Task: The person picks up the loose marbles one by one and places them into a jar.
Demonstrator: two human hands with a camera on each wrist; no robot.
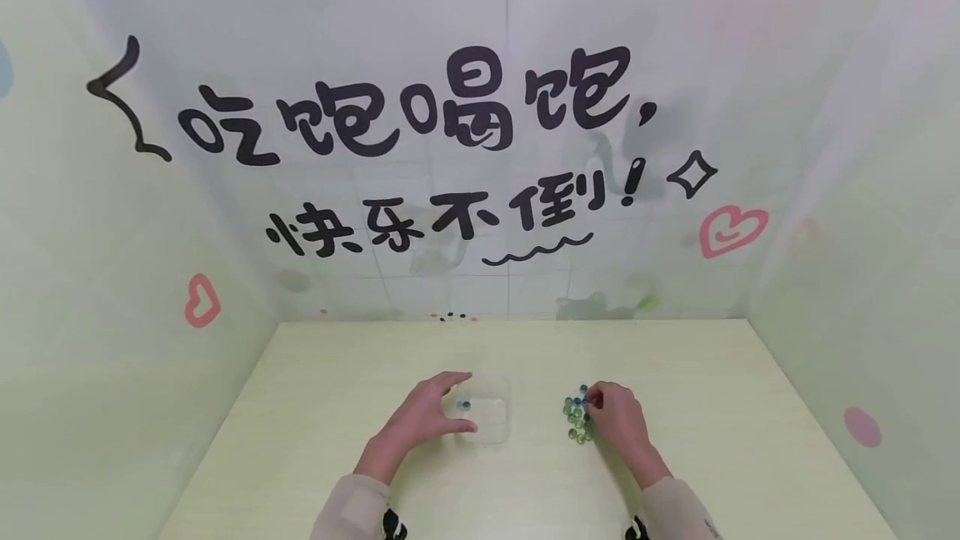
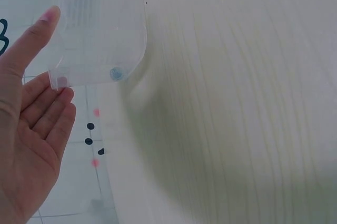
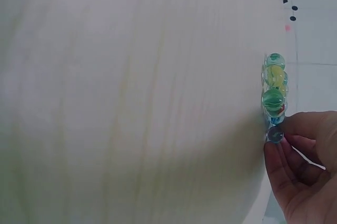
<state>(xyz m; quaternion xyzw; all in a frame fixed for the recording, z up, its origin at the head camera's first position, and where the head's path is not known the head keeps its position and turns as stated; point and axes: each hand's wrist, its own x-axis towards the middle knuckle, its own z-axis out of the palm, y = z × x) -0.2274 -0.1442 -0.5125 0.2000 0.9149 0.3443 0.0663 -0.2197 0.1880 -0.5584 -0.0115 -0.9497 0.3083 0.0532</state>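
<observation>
Pale walls [image 1: 525, 7] close in a small booth on three sides, the back one carrying black characters [image 1: 453, 73] in two rows, four above and four below, with a pink heart outline at the left and another at the right. Below them spreads the broad, pale yellow-green counter [image 1: 322, 407], almost plain from the head but streaked with wood grain in both wrist views. Two forearms in light sleeves [image 1: 352, 507] reach in over its near side. The left hand [image 1: 423, 415] is curved wide, thumb on one side and fingers on the other, holding a clear plastic box [image 1: 495, 423] that stands left of the middle of the counter; the right hand [image 1: 621, 419] is narrowed to a pinch at the right-hand edge of a marble cluster [image 1: 576, 417]. The left wrist view adds the side of the box, with fine ridges on its wall, while the right wrist view shows what the head camera half hides: a dark bluish marble [image 3: 275, 134] between thumb and fingers, and swirls of green and yellow inside its neighbours. Counted up, there are two hands, one box, at least one blue marble [image 1: 466, 406] inside it, and roughly a dozen marbles, mostly green with some blue, bunched right of the box; overlaps prevent an exact count.
</observation>
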